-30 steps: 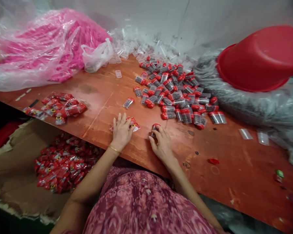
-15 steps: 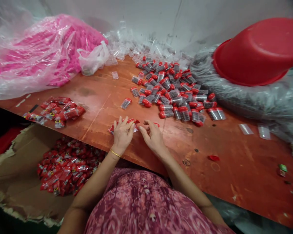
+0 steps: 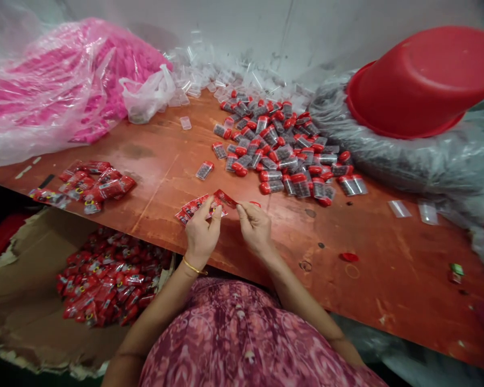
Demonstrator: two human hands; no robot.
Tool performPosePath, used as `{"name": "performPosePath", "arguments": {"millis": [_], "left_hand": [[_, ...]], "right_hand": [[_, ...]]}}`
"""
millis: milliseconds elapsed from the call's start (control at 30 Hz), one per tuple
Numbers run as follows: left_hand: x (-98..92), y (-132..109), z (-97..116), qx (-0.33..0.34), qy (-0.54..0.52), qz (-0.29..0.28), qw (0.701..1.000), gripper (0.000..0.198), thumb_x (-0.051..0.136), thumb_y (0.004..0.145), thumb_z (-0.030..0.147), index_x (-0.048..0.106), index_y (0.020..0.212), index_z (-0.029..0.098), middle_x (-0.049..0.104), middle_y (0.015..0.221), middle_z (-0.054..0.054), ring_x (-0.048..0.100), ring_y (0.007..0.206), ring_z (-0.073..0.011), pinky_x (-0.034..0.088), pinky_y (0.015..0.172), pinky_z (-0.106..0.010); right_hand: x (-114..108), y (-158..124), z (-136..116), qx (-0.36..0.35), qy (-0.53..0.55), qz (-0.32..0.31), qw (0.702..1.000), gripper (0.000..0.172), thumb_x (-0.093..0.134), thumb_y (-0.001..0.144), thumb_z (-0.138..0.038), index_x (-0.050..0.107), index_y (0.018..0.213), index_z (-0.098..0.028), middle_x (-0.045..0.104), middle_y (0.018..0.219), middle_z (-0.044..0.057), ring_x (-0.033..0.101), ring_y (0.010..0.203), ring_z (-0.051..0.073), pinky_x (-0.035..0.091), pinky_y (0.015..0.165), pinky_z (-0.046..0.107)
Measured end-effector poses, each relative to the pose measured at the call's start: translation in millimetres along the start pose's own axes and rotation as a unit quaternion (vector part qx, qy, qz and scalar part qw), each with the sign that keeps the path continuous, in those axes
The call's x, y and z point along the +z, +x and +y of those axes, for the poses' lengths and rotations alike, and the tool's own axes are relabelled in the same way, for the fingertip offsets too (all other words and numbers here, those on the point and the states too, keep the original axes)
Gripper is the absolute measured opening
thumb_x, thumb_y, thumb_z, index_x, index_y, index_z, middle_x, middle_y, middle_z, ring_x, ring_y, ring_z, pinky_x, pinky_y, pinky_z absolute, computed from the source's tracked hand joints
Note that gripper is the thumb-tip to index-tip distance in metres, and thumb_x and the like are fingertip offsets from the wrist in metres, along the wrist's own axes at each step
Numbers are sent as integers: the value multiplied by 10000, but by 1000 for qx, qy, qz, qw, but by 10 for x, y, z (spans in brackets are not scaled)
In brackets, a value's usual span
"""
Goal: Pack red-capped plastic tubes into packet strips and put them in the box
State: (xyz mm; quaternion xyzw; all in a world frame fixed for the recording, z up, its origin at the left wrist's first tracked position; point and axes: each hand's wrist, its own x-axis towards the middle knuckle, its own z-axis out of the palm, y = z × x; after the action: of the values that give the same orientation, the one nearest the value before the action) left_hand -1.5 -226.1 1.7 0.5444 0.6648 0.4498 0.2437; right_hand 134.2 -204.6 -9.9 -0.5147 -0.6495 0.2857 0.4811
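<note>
My left hand (image 3: 201, 231) rests at the front edge of the brown table (image 3: 161, 177), its fingers closed over a small stack of red printed packets (image 3: 193, 207). My right hand (image 3: 255, 224) is close beside it, pinching the end of one red packet (image 3: 226, 198) that is lifted off the stack. A red-capped clear vial (image 3: 255, 204) peeks out just behind my right fingers. Farther back lies a heap of red-capped vials (image 3: 284, 150) with dark contents.
A pile of filled red packets (image 3: 92, 183) lies at the table's left. Below it a cardboard box (image 3: 20, 301) holds many more packets (image 3: 108, 279). A pink plastic bag (image 3: 60, 80), clear empty vials (image 3: 221, 75), a red basin (image 3: 419, 80) on a grey bag (image 3: 407, 161) ring the back.
My right hand has moved left from the single vial to the packet stack and lifted one packet by its end. My left hand's fingers have curled from flat onto the stack.
</note>
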Motion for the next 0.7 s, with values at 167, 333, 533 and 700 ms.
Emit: {"name": "performPosePath", "arguments": {"millis": [167, 333, 533, 700], "left_hand": [[37, -40, 61, -210, -253, -121, 937, 355, 665, 689, 510, 701, 742, 161, 697, 696, -35, 627, 634, -158, 488, 569, -239], [142, -51, 80, -250, -386, -56, 886, 306, 795, 543, 400, 663, 622, 136, 656, 596, 0, 561, 542, -94, 467, 590, -212], [124, -120, 46, -169, -299, -32, 939, 153, 748, 615, 285, 697, 602, 141, 660, 590, 1, 541, 549, -102, 446, 592, -225], [178, -207, 4, -202, -330, -33, 922, 171, 742, 627, 302, 702, 639, 136, 673, 625, 0, 552, 568, -94, 458, 624, -220]], "right_hand": [[26, -43, -53, 73, 108, 11, 991, 267, 451, 865, -357, 611, 730, -192, 631, 649, 3, 561, 595, 128, 457, 598, 257], [92, -144, -41, 121, 168, 0, 978, 271, 474, 837, -408, 570, 697, -197, 576, 624, -16, 514, 584, 117, 437, 591, 244], [123, -253, -66, 124, 176, -29, 976, 295, 493, 822, -440, 565, 662, -203, 546, 593, -19, 482, 569, 122, 414, 553, 243], [159, -297, -38, 101, 125, -30, 986, 424, 398, 873, -480, 396, 545, -211, 378, 508, -48, 362, 487, 95, 323, 478, 226]]}}
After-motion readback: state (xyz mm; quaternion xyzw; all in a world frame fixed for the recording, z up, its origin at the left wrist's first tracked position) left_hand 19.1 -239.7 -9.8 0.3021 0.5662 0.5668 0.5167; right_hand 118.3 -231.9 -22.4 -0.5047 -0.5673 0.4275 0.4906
